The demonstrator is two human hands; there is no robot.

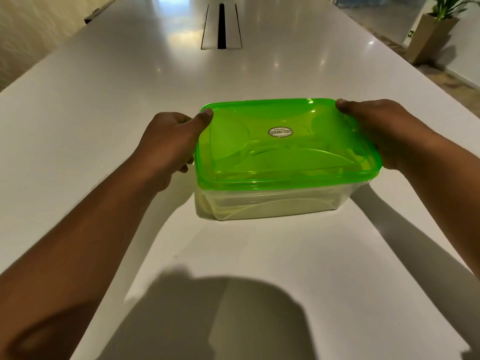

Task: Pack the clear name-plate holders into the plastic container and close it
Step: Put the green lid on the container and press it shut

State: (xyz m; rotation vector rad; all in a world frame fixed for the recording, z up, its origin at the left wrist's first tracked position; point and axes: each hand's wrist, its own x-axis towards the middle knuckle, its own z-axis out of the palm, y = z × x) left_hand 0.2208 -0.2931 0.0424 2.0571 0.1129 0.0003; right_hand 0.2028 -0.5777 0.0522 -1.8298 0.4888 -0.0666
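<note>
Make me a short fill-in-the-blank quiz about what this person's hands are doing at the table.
1. The translucent plastic lid is coloured ____.
2. The lid sits on a clear rectangular plastic ____.
3. The left hand and right hand each press a ____ onto a far corner of the lid.

Missing words: green; container; thumb

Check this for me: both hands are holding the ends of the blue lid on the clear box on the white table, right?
Not quite: the lid is green, not blue, as the head view shows. Otherwise yes: the left hand and right hand hold its ends on the clear box on the white table.
</note>
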